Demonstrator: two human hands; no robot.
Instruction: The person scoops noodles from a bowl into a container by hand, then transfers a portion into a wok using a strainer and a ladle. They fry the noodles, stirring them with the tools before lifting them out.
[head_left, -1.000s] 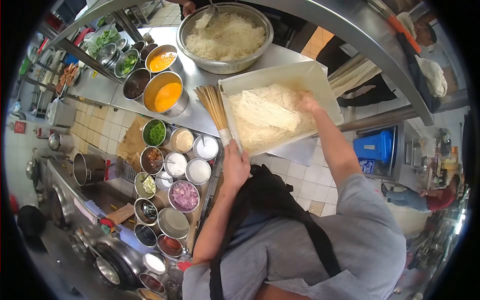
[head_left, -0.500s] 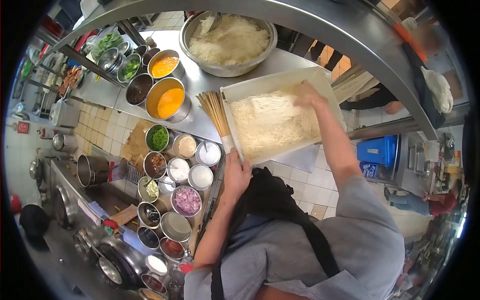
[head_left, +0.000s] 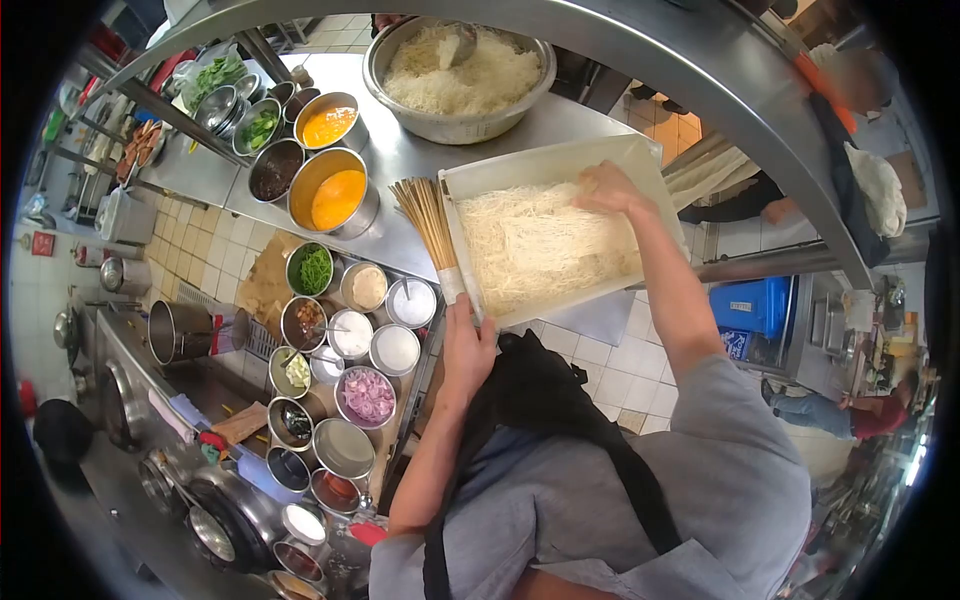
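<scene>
A pale rectangular tray [head_left: 655, 215] holds a layer of thin, dry-looking noodles [head_left: 545, 245]. My right hand [head_left: 607, 190] reaches into its far right part, fingers curled down and closed on the edge of the noodles; the fingertips are partly hidden. Along the tray's left side lies a bundle of thin bamboo sticks [head_left: 428, 225] with a white wrapped handle. Around the lower end of that handle is my left hand [head_left: 467, 350], closed, close against the tray's near left corner.
Beyond the tray stands a large metal bowl [head_left: 460, 125] of shredded white food with a scoop. Left are pots of orange liquid [head_left: 338, 200] and several ingredient tins, including chopped red onion [head_left: 368, 397]. A steel shelf edge [head_left: 640, 50] arches overhead. A person [head_left: 850, 415] is at far right.
My right hand has shifted slightly left and its fingers are more curled. The raised light noodle sheet now lies flatter among the noodles. The scoop in the large bowl has moved right.
</scene>
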